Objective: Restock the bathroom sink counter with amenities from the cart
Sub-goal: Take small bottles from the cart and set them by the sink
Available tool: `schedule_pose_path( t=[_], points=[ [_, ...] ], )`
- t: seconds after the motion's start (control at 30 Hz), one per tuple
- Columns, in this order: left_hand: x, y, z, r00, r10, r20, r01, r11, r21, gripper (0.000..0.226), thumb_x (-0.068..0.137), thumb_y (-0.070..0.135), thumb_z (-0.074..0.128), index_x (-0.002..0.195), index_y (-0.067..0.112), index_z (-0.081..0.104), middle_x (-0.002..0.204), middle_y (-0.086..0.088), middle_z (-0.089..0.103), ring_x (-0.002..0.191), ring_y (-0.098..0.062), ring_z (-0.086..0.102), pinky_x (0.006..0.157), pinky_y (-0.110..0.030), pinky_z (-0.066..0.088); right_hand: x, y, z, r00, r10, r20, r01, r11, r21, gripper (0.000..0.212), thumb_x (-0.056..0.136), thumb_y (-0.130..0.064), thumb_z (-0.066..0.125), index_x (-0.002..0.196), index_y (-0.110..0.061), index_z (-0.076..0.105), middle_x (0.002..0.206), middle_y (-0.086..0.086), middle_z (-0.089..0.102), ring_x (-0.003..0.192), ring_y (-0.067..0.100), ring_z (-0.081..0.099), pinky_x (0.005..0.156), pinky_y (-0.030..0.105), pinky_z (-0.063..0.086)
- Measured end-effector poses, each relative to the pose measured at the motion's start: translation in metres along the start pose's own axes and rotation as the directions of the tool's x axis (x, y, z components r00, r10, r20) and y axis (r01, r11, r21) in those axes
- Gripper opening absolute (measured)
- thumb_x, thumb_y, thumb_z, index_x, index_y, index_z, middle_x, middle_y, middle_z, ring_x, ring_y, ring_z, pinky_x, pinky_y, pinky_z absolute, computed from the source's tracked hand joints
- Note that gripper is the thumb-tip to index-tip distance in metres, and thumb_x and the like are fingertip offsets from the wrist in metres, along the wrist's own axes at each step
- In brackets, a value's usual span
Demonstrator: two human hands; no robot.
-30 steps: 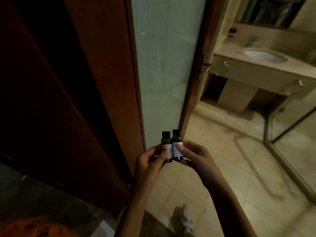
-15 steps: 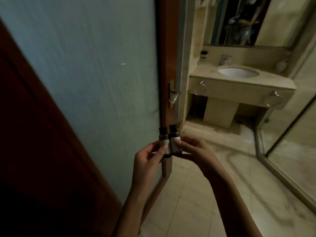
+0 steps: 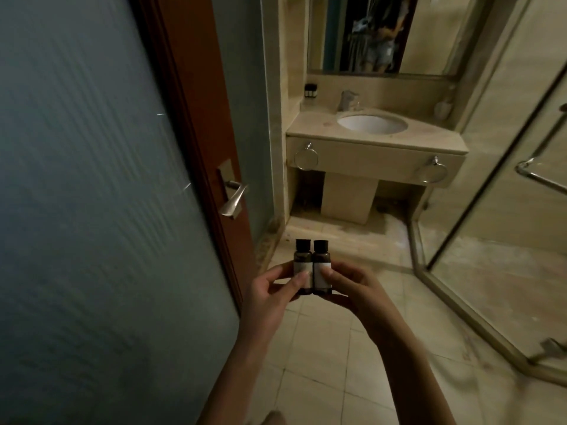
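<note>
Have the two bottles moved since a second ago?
Yes: the two bottles have gone forward past the door toward the sink counter.

The left bottle [image 3: 302, 265] and right bottle [image 3: 321, 266] are small and dark, with black caps and pale labels. They stand upright, side by side and touching, their lower halves pinched between the left hand [image 3: 270, 294] and right hand [image 3: 352, 289]. The beige sink counter [image 3: 313, 125] lies well beyond the grip, ahead of it.
</note>
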State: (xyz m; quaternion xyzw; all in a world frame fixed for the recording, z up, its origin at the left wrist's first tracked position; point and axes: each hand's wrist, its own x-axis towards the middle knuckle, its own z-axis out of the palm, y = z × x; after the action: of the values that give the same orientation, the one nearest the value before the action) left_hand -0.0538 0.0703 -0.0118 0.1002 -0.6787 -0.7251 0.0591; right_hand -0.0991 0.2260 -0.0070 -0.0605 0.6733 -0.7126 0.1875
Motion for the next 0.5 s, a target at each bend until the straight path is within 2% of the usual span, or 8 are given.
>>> schedule_pose_path(
  t=[0.1,0.2,0.3,0.43,0.5],
  points=[
    [0.030,-0.003,0.017,0.999,-0.031,0.035,0.030,0.999,0.036,0.036,0.070,0.038,0.071,0.105,0.026,0.070,0.097,0.004,0.075,0.091,-0.013,0.071,0.080,-0.028,0.056,0.015,0.002,-0.020,0.999,0.005,-0.033,-0.003,0.999,0.045,0.036,0.084,-0.030,0.061,0.117,-0.016,0.066,0.107,0.003,0.072,0.099,0.016,0.069,0.076,0.024,0.055],
    [0.068,-0.011,0.044,0.994,-0.048,0.093,0.044,0.998,0.052,0.026,0.080,0.027,0.071,0.105,0.026,0.069,0.098,0.007,0.074,0.091,-0.012,0.071,0.078,-0.025,0.055,0.040,0.005,-0.048,0.995,0.006,-0.096,0.000,0.998,0.060,0.029,0.088,-0.025,0.060,0.115,-0.018,0.066,0.105,0.001,0.073,0.099,0.015,0.069,0.075,0.022,0.055],
    [0.114,-0.015,0.069,0.986,-0.056,0.158,0.048,0.997,0.059,0.028,0.082,0.025,0.070,0.110,0.023,0.069,0.101,0.007,0.074,0.094,-0.013,0.070,0.079,-0.025,0.055,0.077,0.004,-0.075,0.986,0.000,-0.168,0.011,0.998,0.064,0.023,0.088,-0.024,0.059,0.110,-0.022,0.067,0.102,-0.002,0.074,0.097,0.012,0.069,0.076,0.021,0.054],
    [0.181,-0.014,0.102,0.974,-0.053,0.222,0.043,0.998,0.047,0.041,0.074,0.034,0.070,0.113,0.021,0.068,0.104,0.004,0.073,0.096,-0.014,0.069,0.082,-0.027,0.056,0.131,-0.012,-0.113,0.967,0.007,-0.254,0.016,0.996,0.088,0.026,0.084,-0.024,0.063,0.110,-0.021,0.067,0.104,0.000,0.073,0.098,0.013,0.069,0.075,0.021,0.055],
    [0.227,-0.007,0.125,0.967,-0.049,0.249,0.040,0.998,0.041,0.035,0.078,0.032,0.070,0.112,0.025,0.067,0.105,0.005,0.072,0.097,-0.012,0.069,0.083,-0.027,0.056,0.169,-0.029,-0.139,0.955,-0.010,-0.297,0.032,0.997,0.068,0.026,0.082,-0.025,0.065,0.108,-0.023,0.069,0.104,0.001,0.073,0.097,0.012,0.069,0.074,0.022,0.055]
  ],
)
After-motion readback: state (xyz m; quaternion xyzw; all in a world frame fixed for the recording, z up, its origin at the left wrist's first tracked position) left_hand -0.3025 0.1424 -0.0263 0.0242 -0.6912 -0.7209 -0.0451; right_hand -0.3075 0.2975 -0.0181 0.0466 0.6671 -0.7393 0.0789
